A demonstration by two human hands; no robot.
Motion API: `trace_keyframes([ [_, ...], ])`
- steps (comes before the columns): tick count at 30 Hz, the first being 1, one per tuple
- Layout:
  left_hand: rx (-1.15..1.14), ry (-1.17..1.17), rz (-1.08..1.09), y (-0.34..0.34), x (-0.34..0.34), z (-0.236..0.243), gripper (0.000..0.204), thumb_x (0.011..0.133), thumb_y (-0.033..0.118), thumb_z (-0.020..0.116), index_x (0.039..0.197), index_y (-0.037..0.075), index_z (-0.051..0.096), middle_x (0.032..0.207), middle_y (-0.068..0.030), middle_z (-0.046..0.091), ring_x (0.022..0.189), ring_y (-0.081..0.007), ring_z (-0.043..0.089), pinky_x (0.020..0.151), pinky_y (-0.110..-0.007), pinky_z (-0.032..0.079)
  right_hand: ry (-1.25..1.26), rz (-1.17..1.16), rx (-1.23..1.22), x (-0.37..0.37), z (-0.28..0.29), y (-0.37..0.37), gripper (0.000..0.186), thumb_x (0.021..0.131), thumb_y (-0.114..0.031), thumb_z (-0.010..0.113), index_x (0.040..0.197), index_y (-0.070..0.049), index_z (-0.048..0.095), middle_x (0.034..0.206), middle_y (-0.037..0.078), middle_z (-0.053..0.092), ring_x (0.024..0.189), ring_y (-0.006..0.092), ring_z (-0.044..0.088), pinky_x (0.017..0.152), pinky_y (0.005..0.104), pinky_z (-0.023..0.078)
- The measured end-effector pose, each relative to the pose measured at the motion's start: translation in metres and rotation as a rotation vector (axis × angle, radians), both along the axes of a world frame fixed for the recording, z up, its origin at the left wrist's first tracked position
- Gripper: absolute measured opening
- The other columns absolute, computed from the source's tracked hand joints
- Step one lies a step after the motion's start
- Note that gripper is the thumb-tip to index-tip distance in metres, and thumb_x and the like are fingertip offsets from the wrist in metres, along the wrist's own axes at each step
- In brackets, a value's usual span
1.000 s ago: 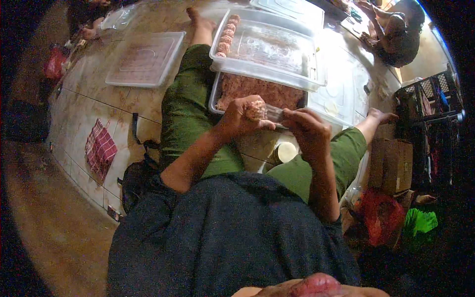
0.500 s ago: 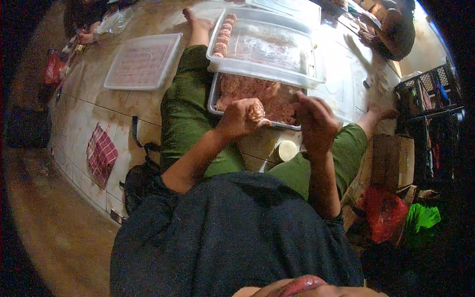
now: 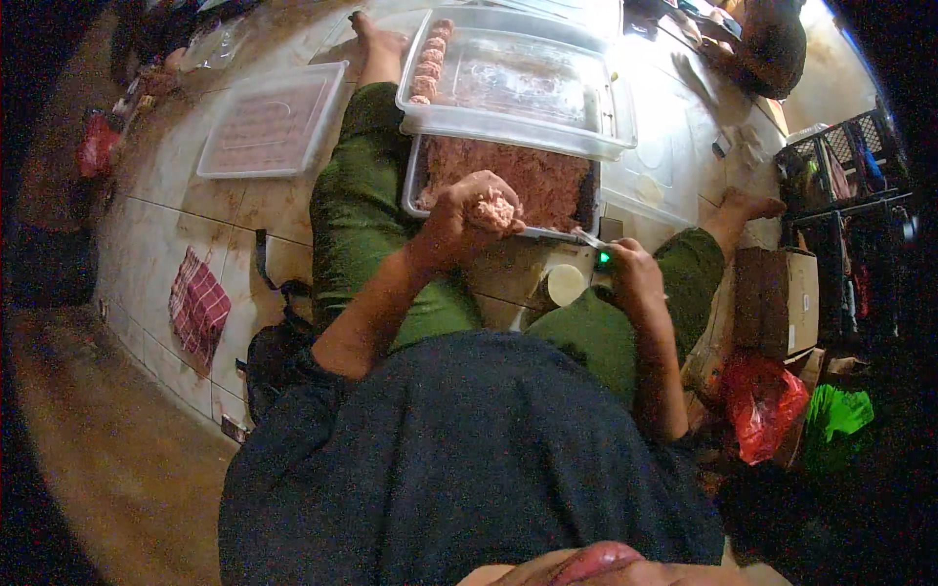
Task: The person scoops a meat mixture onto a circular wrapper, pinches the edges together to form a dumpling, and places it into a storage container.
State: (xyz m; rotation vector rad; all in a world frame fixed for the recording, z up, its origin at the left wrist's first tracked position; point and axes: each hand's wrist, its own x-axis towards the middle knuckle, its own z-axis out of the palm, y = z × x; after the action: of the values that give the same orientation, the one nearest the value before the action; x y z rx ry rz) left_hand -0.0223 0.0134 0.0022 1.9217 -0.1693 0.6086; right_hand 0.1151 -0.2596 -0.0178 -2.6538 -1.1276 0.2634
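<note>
A rough lump of pinkish minced mixture [image 3: 493, 209] rests in my left hand [image 3: 457, 213], whose fingers curl round it. That hand is over the near left edge of a clear plastic tub [image 3: 412, 181] spread with more reddish minced mixture [image 3: 532, 181]. My right hand [image 3: 637, 278] is closed on a small pale utensil, perhaps a spoon [image 3: 588, 237]; its tip lies at the tub's near right corner. Beyond, a larger clear box [image 3: 518, 125] overlaps the tub's far side. Several shaped balls [image 3: 428, 70] line its left end.
A round cream-coloured container [image 3: 565, 285] stands between my legs, near a small green light [image 3: 605, 258]. A clear lid [image 3: 274, 122] and checked cloth [image 3: 199, 308] lie left. At right are a cardboard box [image 3: 775, 303], crates [image 3: 845, 181] and a red bag [image 3: 764, 405]. Another person [image 3: 772, 49] sits far right.
My right hand has come down and toward me from above the tub's right side, and the utensil now shows. My left hand has turned slightly, exposing more of the lump.
</note>
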Motion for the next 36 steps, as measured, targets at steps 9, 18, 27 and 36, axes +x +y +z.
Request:
trace_keyframes([
  [9,-0.477,0.26,-0.052,-0.02,0.0,0.013,0.025,0.069,0.015,0.078,0.081,0.006,0.059,0.068,0.003,0.058,0.067,-0.0048,0.054,0.062,-0.021,0.046,-0.089,-0.059,0.565,-0.01,0.086,0.023,0.01,0.078,-0.003,0.062,0.088,-0.005,0.063,0.093,0.01,0.063,0.076,0.0222,0.063,0.066,0.0314,0.051],
  [18,-0.439,0.087,-0.09,-0.019,-0.002,0.001,0.019,0.068,0.007,0.072,0.078,0.004,0.056,0.071,0.0002,0.056,0.068,-0.0074,0.052,0.062,-0.024,0.045,-0.042,0.325,0.744,-0.06,0.08,0.077,0.014,0.072,-0.001,0.07,0.085,-0.006,0.067,0.088,0.01,0.064,0.08,0.0179,0.064,0.069,0.0282,0.053],
  [27,-0.11,0.14,0.121,-0.012,-0.004,0.006,0.027,0.065,0.013,0.077,0.079,0.003,0.056,0.075,-0.0029,0.06,0.066,-0.0107,0.055,0.065,-0.026,0.048,0.106,0.266,0.794,-0.056,0.07,0.079,0.014,0.072,-0.001,0.07,0.086,-0.003,0.066,0.089,0.012,0.065,0.082,0.0188,0.064,0.069,0.0289,0.053],
  [36,-0.019,-0.001,0.057,-0.014,0.002,0.007,0.086,0.07,0.024,0.076,0.134,-0.002,0.025,0.08,-0.0037,0.06,0.08,-0.0162,0.057,0.1,-0.039,0.031,0.651,-0.073,1.028,-0.045,0.036,0.057,0.02,0.083,0.001,0.059,0.103,-0.002,0.06,0.103,0.009,0.063,0.089,0.0152,0.061,0.069,0.0269,0.051],
])
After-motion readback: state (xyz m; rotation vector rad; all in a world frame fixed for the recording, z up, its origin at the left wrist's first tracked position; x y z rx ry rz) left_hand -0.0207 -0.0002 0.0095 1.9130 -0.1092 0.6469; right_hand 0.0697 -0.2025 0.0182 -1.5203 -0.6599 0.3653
